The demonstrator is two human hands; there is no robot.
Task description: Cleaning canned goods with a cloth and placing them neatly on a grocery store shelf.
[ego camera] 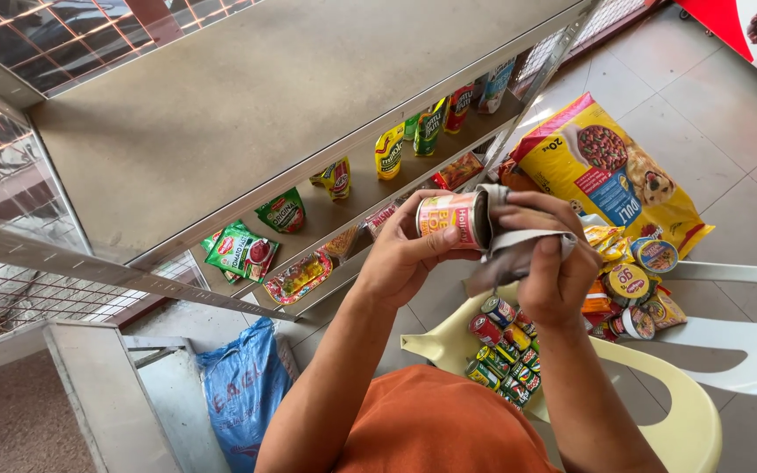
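Head cam: left hand (396,263) gripping a pink-labelled can (450,218) sideways, right hand (554,263) fingers pinching a grey cloth (512,250) against its end.

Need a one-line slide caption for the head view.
Left hand holds a small labelled tin can while right hand wipes it with a grey cloth.

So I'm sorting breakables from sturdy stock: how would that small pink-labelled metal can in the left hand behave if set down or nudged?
The small pink-labelled metal can looks rigid, so probably not fragile. Its round body, held sideways in the left hand, would likely roll if laid that way. The grey cloth in the right hand, pressed to its end, looks floppy by contrast.
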